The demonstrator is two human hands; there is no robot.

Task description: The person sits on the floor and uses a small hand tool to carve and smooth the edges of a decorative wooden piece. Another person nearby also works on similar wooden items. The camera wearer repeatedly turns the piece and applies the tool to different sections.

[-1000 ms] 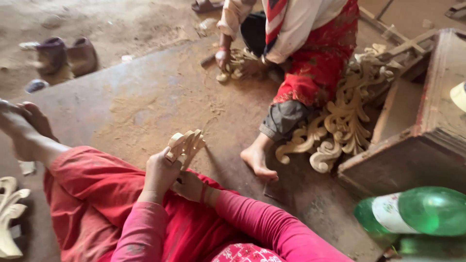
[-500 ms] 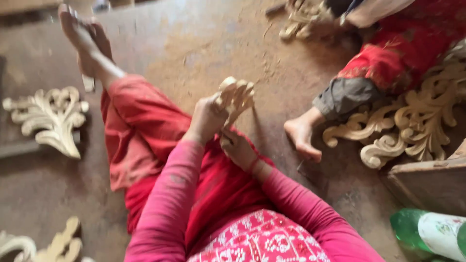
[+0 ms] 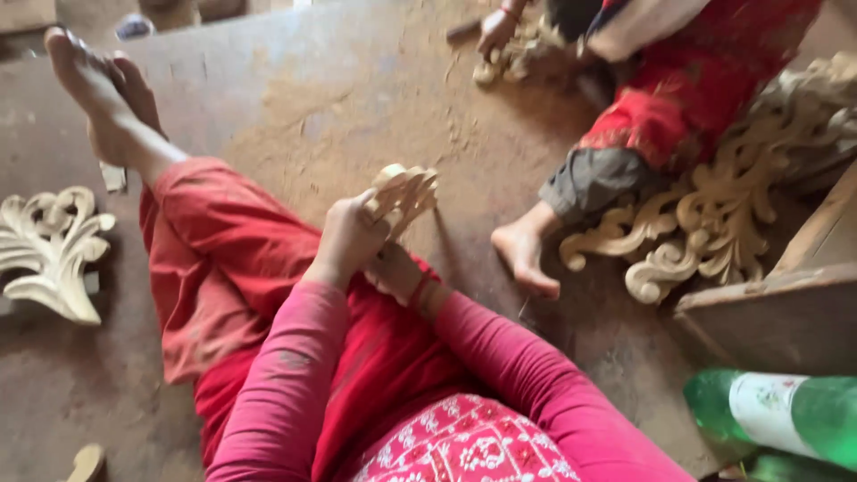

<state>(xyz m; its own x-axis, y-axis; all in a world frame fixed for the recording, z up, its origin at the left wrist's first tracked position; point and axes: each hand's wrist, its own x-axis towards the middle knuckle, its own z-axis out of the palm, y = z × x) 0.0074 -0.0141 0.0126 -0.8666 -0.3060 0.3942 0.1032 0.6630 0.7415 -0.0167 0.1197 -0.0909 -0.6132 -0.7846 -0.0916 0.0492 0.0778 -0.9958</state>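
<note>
Dusty brown floor [image 3: 295, 98] spreads out under the seated person, strewn with sawdust and pale carved scrollwork. The left hand [image 3: 350, 239] is closed around a small carving [image 3: 403, 195], holding it upright above the red-trousered lap, its lobed top pointing away from the body. The right hand [image 3: 393, 272] sits just below and behind it, touching the base of the piece; the left hand hides its fingers, so whether it pinches a tool, a bit of abrasive or only the wood cannot be told.

Judged from this, the work is fine finishing of the carving held in the air. To do it well, the left grip should stay firm on the thick lower part, not on the thin lobes, which look likely to snap. Bracing both wrists against the thigh would steady the strokes, and turning the piece a little at a time would keep the worked face toward the eyes.

A finished leaf ornament [image 3: 49, 250] lies well apart on the left. Opposite, another person [image 3: 678, 98] sits beside a long scroll panel [image 3: 714, 205]. A green bottle [image 3: 777, 415] lies at the lower right.
</note>
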